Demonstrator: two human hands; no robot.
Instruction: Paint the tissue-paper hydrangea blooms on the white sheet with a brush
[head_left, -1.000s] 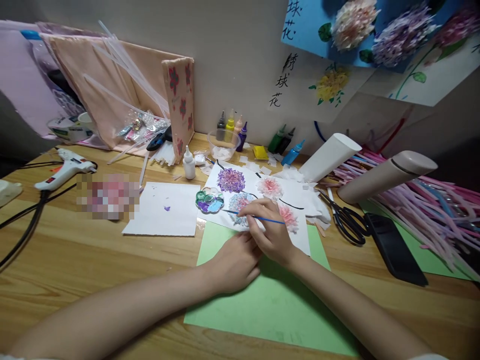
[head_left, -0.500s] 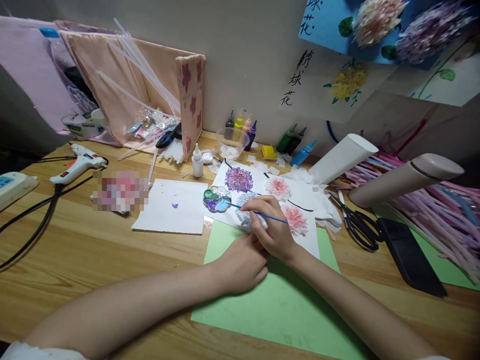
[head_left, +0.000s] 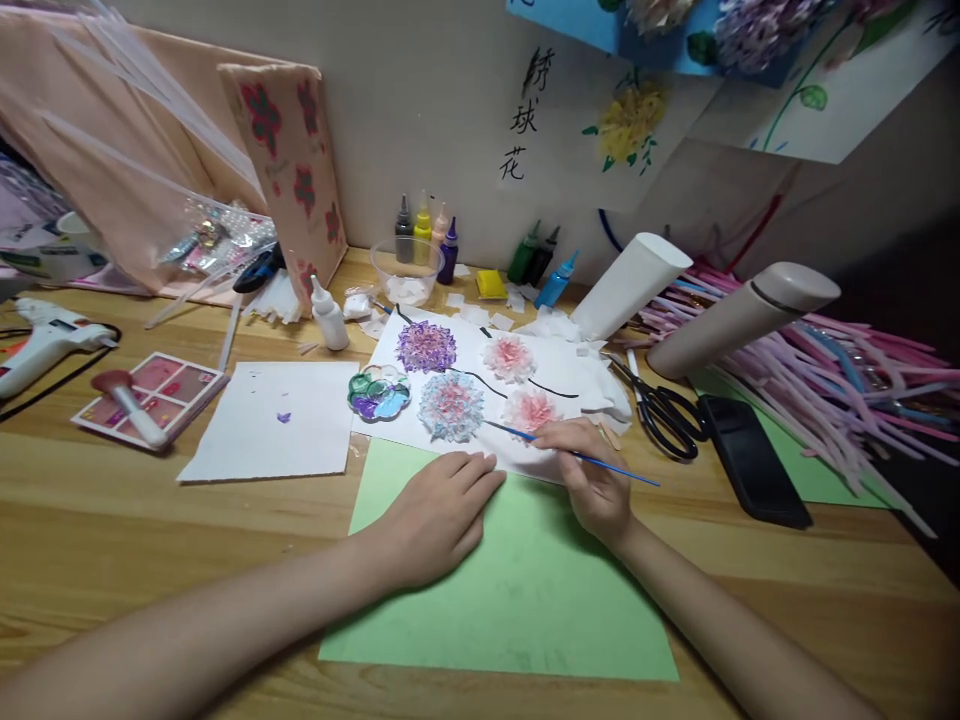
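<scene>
Blue paintbrush pinched in R hand, tip nr white sheet's btm edge; L hand lies loose on green paper.

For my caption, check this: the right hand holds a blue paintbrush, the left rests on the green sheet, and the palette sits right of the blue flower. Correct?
Not quite: the palette sits left of the blue flower, as the head view shows. The right hand holds a blue paintbrush, and the left hand rests on the green sheet.
</scene>
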